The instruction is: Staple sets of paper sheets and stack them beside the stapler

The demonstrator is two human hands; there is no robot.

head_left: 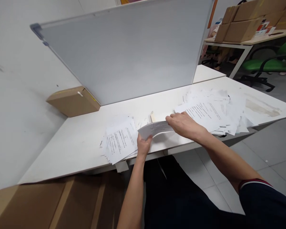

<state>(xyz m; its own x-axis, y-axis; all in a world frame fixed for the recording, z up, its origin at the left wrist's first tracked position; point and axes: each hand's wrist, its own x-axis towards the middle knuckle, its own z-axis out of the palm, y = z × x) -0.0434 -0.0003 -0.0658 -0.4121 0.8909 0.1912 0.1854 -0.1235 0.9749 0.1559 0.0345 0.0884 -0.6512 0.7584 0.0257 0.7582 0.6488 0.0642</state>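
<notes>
A bent sheaf of printed paper (156,128) spans the gap between my hands, just above the table's front edge. My left hand (144,144) is closed on its left end, the thumb on top. At the sheaf's upper right, my right hand (183,124) grips the other end with curled fingers. A loose pile of printed sheets (120,140) lies beside my left hand. Past my right hand spreads a larger, untidy pile of printed sheets (209,111). Behind the sheaf, a small pale wooden-looking piece (153,116) is partly hidden.
A whiteboard (128,51) stands along the back of the white table (73,149). One cardboard box (73,101) sits at the back left; more cardboard (50,203) is below the front edge. A green chair (267,65) and a second table with boxes (243,28) are at the far right.
</notes>
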